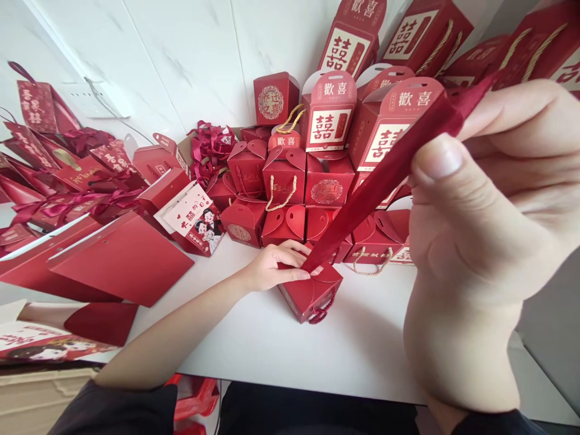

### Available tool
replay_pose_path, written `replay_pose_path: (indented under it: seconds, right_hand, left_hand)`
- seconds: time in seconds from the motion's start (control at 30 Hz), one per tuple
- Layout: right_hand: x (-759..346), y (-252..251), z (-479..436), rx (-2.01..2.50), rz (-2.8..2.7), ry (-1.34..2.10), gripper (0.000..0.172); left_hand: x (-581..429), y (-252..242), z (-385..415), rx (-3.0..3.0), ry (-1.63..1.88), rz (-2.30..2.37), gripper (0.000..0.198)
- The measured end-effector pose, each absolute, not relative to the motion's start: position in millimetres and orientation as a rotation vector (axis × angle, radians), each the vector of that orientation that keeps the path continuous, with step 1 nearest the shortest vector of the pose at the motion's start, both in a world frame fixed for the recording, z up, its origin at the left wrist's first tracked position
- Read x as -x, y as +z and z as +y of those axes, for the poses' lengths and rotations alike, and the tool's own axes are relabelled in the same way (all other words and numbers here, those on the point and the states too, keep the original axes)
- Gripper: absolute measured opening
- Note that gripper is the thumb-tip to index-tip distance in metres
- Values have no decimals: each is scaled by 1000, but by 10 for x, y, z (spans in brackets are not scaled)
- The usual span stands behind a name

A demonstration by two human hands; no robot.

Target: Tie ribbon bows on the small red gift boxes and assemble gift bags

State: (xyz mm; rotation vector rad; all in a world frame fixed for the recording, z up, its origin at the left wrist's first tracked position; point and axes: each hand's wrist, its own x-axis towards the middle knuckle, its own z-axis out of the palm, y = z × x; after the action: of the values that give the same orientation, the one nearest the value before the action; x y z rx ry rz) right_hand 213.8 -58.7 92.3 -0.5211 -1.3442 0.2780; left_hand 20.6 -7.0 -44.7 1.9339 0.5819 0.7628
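A dark red satin ribbon [362,202] runs taut and slanting between my two hands. My right hand [489,187], raised close to the camera, pinches its upper end between thumb and fingers. Down at the table, my left hand [276,266] closes its thumb and fingers around the ribbon's lower end. It also rests on top of a small red gift box [312,293] with overlapping curved flaps. A dark red cord handle [322,311] hangs at that box's right side. The left fingertips are partly hidden by the ribbon.
Rows of red gift boxes [283,178] stand stacked against the wall. Red bags with ribbons [72,163] and open red boxes [122,257] crowd the left side. A box with a cartoon couple [199,220] sits behind my left forearm. A red plastic stool [197,396] shows below the white table [362,344].
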Motion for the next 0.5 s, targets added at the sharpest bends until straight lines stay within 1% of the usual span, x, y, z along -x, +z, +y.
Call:
replay_pose_path:
  seconds: [0.03,0.07,0.13,0.17,0.23,0.33,0.5]
  right_hand:
    - [-2121,949,-595,516,-1316,275,17]
    - [-2103,975,-601,522,-1276,271,19]
    - [-2067,1018,-609,568,-1204,253,35]
    - [-2052,1031,-612,602,-1182,245,38]
    - [-2039,1034,-613,641,-1175,234,37]
    - [-2078,990,-579,622,-1198,252,31]
    - [-2218,918,-287,654,-1257,326,31]
  left_hand:
    - [-202,-446,-58,-1899,766,602,20]
    - [-198,-442,-48,-1873,767,620,21]
    - [-198,-431,-36,-1849,775,642,21]
    - [-202,-426,-36,-1853,781,641,21]
    - [-216,-420,-44,-1882,782,618,19]
    - [-240,-421,-64,-1924,757,573,16]
    - [-265,-433,-99,-1879,765,610,15]
